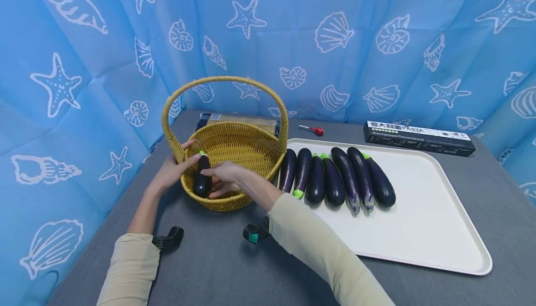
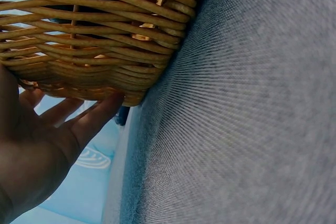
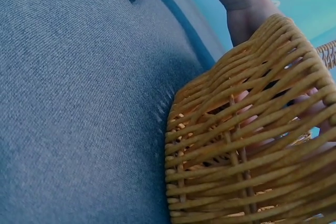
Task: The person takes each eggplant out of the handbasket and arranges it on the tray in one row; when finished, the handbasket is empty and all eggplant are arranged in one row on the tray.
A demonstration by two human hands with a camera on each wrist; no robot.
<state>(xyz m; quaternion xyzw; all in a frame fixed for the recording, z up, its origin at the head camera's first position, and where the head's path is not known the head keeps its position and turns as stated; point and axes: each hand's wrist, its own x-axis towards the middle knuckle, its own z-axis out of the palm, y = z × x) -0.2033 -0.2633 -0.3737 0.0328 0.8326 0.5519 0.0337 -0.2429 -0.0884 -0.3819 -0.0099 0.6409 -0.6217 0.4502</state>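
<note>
A wicker basket (image 1: pixel 234 157) with a tall arched handle stands at the left of the table. My left hand (image 1: pixel 172 172) holds its left side, thumb over the rim; in the left wrist view, fingers (image 2: pixel 97 121) of that hand lie against the outside of the weave. Inside the basket, my right hand (image 1: pixel 226 176) grips a dark eggplant (image 1: pixel 203 178), which stands near-upright against the left wall, green stem end up. The left thumb is close to that stem; whether it touches is unclear. In the right wrist view, the basket wall (image 3: pixel 252 145) partly hides the right fingers.
Right of the basket, a white tray (image 1: pixel 423 203) bears several eggplants (image 1: pixel 335 180) in a row. Behind stand a black pasta box (image 1: pixel 418 139), a red lollipop (image 1: pixel 319 131) and a pack of what looks like noodles (image 1: pixel 251 123). A blue seashell curtain (image 1: pixel 268 41) hangs behind.
</note>
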